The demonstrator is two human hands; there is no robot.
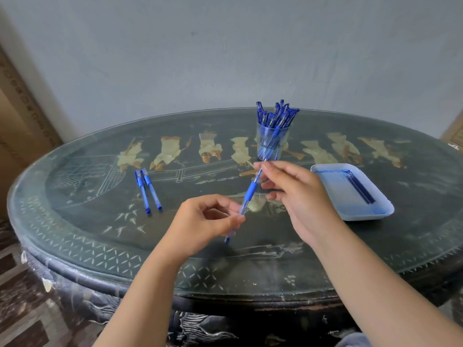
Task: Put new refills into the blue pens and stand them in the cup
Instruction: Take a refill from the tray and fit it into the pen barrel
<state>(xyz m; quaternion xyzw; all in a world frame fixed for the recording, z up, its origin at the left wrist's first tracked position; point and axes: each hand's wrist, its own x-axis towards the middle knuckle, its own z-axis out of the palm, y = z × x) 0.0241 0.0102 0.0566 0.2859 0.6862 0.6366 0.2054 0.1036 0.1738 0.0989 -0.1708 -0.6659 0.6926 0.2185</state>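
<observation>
Left hand [208,219], right hand [295,194] round pen [250,190]

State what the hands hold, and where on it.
One blue pen: the left hand pinches its clear barrel below the grip; the right hand holds the tip end above it.

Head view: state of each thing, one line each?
Held pen: tilted, off the table, gripped by both hands.
Left hand: grips the pen's lower barrel.
Right hand: pinches the pen near its tip.
Cup: upright, crammed with capped pens.
Two pens: lying side by side on the table, untouched.
Tray: flat on the table, ink-stained.
Refills: lying in the tray.
</observation>
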